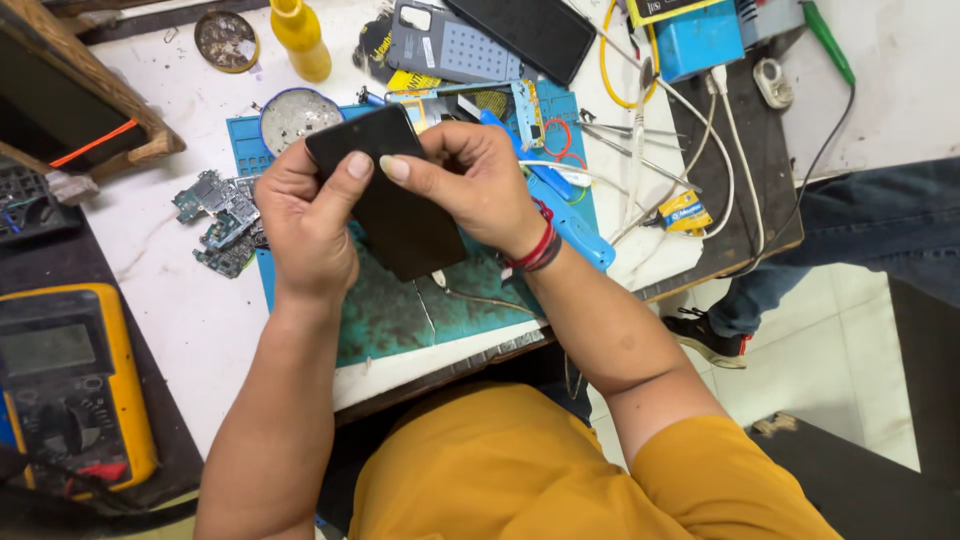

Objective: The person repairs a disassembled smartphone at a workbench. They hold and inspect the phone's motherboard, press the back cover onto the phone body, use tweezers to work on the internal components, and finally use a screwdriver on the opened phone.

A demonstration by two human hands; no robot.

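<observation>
A black smartphone (400,215) is held above a blue-green work mat (400,305), its dark flat face toward me. My left hand (305,215) grips its left edge, thumb pressed on the top part of the face. My right hand (470,180) holds the upper right corner, thumb tip meeting the left thumb near the top edge. A red and black thread band sits on my right wrist.
Circuit boards (222,222) lie left of the mat. A yellow multimeter (70,385) sits at lower left. A yellow bottle (298,38), a grey phone back (445,45), tweezers (620,135), white cables (720,150) and a blue box (700,40) crowd the back. Another person's leg and shoe (715,335) stand right of the table.
</observation>
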